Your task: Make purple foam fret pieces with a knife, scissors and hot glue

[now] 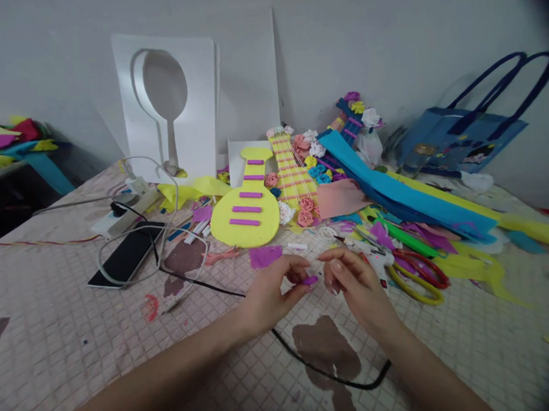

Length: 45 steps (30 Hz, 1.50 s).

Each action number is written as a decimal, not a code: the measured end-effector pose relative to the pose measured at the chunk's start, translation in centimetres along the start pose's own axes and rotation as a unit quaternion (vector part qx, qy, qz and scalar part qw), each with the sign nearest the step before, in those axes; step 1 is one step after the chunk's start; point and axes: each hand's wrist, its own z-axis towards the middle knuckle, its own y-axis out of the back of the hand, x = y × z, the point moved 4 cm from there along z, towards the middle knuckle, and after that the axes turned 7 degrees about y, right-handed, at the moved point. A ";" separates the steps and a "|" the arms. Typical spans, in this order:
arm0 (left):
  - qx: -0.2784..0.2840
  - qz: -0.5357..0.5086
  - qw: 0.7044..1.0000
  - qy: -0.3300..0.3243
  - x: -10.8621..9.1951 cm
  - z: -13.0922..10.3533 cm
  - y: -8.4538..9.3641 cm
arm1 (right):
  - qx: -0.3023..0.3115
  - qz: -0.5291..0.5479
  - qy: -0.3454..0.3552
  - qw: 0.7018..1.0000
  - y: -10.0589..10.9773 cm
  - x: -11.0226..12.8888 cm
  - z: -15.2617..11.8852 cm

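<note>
The left hand (pixel 275 289) pinches a small purple paper piece (pixel 309 280) between thumb and fingers, its grip closed on it, above the grid-patterned pale tabletop (pixel 211 362). Just beside it, the right hand (pixel 356 281) curls its fingers; whether its grip holds anything, I cannot tell. Beyond them lies a flat yellow guitar-shaped cutout (pixel 247 233) with purple strips.

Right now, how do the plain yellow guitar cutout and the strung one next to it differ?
Surface: the plain guitar has short purple strips; the strung guitar has pale strings running lengthwise.
Trim: the plain guitar's head is bare; the strung guitar's is topped with small flowers.
Shared: both have yellow guitar shapes, necks pointing up.
</note>
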 end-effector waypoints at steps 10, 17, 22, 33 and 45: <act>-0.025 0.111 0.992 -0.060 -0.3 -0.2 0.3 | 0.055 0.128 -0.075 0.987 -1.4 -0.3 -0.2; -0.019 0.119 0.991 -0.065 -0.3 -0.2 0.4 | 0.086 0.103 -0.086 0.987 -1.9 -0.7 -0.3; -0.006 0.129 0.984 -0.126 -0.9 -0.2 0.6 | 0.099 0.187 -0.111 0.971 -2.2 -0.2 -0.4; -0.023 0.127 0.986 -0.102 -0.4 0.0 0.7 | 0.094 0.168 -0.078 0.978 -2.7 -0.5 -0.4; -0.075 -0.040 0.996 0.022 0.4 0.7 1.1 | -0.011 0.208 -0.090 0.974 -1.2 -1.0 0.5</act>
